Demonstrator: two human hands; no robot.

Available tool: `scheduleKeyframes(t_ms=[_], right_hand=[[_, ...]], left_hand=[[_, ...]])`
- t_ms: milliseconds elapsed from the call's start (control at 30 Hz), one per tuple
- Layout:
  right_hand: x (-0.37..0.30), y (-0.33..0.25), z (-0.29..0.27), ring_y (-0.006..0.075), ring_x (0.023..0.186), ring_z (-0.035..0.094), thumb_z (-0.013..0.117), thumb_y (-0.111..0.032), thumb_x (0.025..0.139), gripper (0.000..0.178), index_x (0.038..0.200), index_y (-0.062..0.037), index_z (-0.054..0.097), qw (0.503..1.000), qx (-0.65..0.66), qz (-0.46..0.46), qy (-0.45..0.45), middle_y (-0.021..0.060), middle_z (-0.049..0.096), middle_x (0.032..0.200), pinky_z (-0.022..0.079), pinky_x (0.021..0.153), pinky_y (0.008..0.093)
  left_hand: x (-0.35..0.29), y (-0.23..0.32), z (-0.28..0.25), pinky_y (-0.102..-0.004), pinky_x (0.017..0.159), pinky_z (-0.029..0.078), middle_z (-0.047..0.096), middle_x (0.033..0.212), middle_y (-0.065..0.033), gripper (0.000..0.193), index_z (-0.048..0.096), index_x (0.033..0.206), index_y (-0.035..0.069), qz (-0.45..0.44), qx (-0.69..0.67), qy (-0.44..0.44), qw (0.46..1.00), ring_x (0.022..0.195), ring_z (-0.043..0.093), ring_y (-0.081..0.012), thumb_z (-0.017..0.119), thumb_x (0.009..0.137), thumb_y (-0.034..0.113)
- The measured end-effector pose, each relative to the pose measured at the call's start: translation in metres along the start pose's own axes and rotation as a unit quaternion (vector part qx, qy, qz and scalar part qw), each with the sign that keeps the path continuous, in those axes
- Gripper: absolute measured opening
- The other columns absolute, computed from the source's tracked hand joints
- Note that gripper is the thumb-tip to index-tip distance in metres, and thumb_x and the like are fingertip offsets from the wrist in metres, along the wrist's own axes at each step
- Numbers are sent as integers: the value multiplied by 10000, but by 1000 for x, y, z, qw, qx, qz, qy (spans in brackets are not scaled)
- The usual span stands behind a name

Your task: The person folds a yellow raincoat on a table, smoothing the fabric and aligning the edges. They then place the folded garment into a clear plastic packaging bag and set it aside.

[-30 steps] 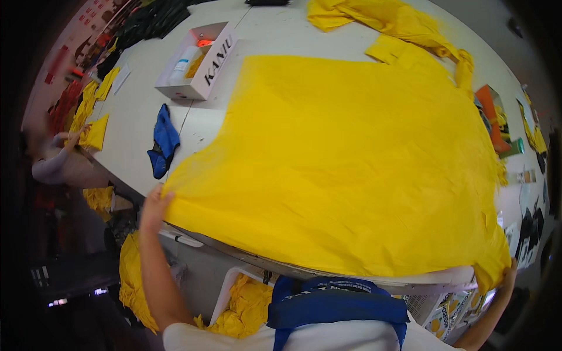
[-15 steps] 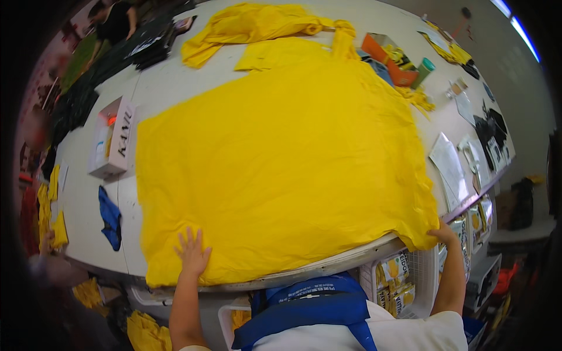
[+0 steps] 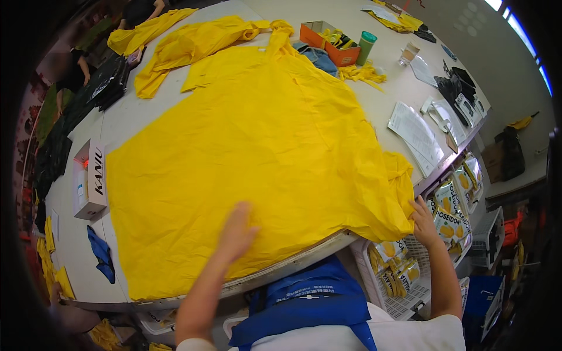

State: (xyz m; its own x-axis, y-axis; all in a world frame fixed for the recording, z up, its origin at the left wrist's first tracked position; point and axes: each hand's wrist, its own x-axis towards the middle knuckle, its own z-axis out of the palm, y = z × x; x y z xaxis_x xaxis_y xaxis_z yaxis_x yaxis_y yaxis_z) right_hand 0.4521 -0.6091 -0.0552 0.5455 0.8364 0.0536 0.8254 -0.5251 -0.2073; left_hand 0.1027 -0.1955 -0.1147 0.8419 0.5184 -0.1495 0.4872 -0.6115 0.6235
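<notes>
A wide yellow garment (image 3: pixel 234 158), thin and wrinkled, is spread over the near part of the white table. Its lower hem runs along the table's front edge, and its right side is bunched and partly turned over. My left hand (image 3: pixel 237 234) is over the lower middle of the cloth, smeared by motion, with the thumb apart from the fingers; it holds nothing. At the lower right corner, my right hand (image 3: pixel 424 222) has its fingertips closed at the garment's edge. How much cloth lies between those fingers is hidden.
More yellow cloth (image 3: pixel 196 44) is heaped at the far side. An orange box (image 3: pixel 342 55) and green cup (image 3: pixel 366 47) stand far right, near papers (image 3: pixel 415 134). Left are a white box (image 3: pixel 89 190) and blue cloth (image 3: pixel 100 254). White baskets (image 3: pixel 374 272) hold packets below; people (image 3: pixel 73 73) stand far left.
My left hand has lifted from the lower left of the garment and moved rightward. The garment's right side has become more bunched and turned over. The view has shifted.
</notes>
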Motion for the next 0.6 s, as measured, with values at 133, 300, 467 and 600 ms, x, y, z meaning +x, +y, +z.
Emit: scheduleKeyframes(t_ms=[133, 300, 467, 600], right_hand=[[28, -34, -71, 322, 852, 597, 522, -137, 849, 125, 888, -23, 556, 977, 115, 146, -108, 145, 621, 881, 438, 898, 420], [-27, 56, -45, 270, 850, 620, 508, -192, 875, 223, 1010, -43, 605, 840, 185, 226, -457, 145, 645, 921, 483, 771, 362], [-81, 90, 25, 177, 994, 591, 594, -315, 853, 404, 1169, -63, 599, 609, 366, 316, -629, 59, 613, 1167, 461, 857, 325], [-150, 162, 58, 196, 1031, 585, 602, -272, 876, 414, 1212, -34, 555, 398, 488, 559, -539, 81, 582, 1221, 457, 900, 324]], left_hand=[[75, 112, 78, -465, 1129, 157, 257, 1484, -192, 620, 321, 1422, 97, 200, -48, -111, 972, 1379, 229, -350, 534, 898, 350], [85, 109, 128, -521, 1122, 86, 193, 1520, -143, 556, 346, 1421, 266, 125, 149, -141, 971, 1408, 139, -341, 503, 905, 400], [88, 155, 126, -554, 1105, 113, 190, 1522, -143, 575, 351, 1421, 237, 53, 139, -182, 972, 1402, 169, -337, 504, 892, 401], [92, 164, 186, -558, 1094, 148, 207, 1517, -140, 570, 360, 1413, 200, 160, 84, -106, 978, 1394, 202, -328, 507, 888, 365]])
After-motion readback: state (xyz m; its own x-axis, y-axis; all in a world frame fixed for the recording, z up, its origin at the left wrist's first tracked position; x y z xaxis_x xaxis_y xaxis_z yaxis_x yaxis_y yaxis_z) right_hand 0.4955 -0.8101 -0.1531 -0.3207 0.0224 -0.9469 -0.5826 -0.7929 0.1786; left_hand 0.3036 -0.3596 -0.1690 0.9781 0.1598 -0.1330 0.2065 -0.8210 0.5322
